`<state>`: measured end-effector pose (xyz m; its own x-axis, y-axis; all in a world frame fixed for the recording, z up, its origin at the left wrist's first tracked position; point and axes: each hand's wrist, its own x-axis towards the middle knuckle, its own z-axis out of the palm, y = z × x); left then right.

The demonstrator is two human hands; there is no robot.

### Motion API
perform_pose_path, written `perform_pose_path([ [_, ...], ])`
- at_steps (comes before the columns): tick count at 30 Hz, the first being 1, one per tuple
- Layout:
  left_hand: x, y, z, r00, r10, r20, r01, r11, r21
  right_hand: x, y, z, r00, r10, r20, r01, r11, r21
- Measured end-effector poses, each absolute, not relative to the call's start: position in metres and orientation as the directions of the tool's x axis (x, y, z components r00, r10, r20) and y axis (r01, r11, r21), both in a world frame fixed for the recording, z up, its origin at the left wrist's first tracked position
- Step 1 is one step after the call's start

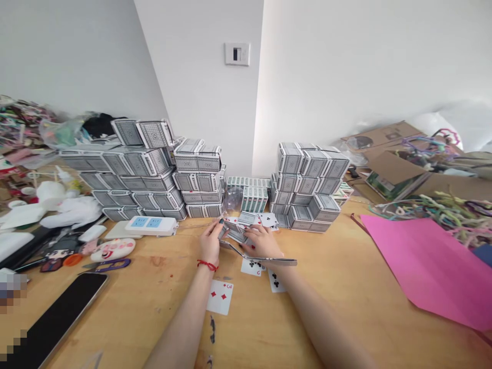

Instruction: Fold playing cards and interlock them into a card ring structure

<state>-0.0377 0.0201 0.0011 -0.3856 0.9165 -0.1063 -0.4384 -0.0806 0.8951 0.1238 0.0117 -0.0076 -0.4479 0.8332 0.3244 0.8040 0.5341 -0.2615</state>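
My left hand (210,243) is closed on the left edge of some grey-patterned playing cards (234,231), thumb and fingers at their side. My right hand (265,242) is bent over the right side of these cards, its fingers touching them; its grip is partly hidden. A thin, grey, bent strip (269,261) runs in front of the right wrist; I cannot make out what it is. Loose cards lie face up nearby: a three of diamonds (220,297) by my left forearm, a club card (251,266) between the wrists, and another club card (275,281) partly under the right forearm.
Stacked grey-patterned card blocks stand at left (149,177) and right (307,187), with green-and-white boxes (255,199) between. At left are a power strip (151,226), scissors (109,265) and a phone (57,318). A pink sheet (426,271) and cardboard box (400,171) lie right.
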Motion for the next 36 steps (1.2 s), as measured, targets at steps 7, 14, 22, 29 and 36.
perform_pose_path([
  [7, -0.038, 0.019, 0.002, -0.399, 0.908, -0.127, -0.444, -0.070, 0.894, 0.128, 0.010, -0.002, -0.353, 0.885, 0.305, 0.864, 0.433, -0.256],
  [14, -0.040, 0.019, 0.005, -0.374, 0.911, -0.174, -0.536, -0.059, 0.842, 0.136, 0.016, -0.016, -0.212, 0.908, 0.363, 0.867, 0.346, -0.359],
  [22, -0.042, 0.019, 0.009, -0.380, 0.901, -0.208, -0.586, -0.060, 0.808, 0.143, 0.022, -0.023, 0.119, 0.893, 0.434, 0.492, 0.327, -0.807],
  [29, -0.041, 0.020, 0.005, -0.401, 0.900, -0.173, -0.524, -0.070, 0.849, 0.136, 0.013, -0.011, 0.149, 0.897, 0.416, 0.359, 0.343, -0.868],
  [36, -0.041, 0.021, 0.003, -0.399, 0.901, -0.171, -0.521, -0.070, 0.851, 0.135, 0.013, -0.012, 0.142, 0.891, 0.432, 0.364, 0.359, -0.859],
])
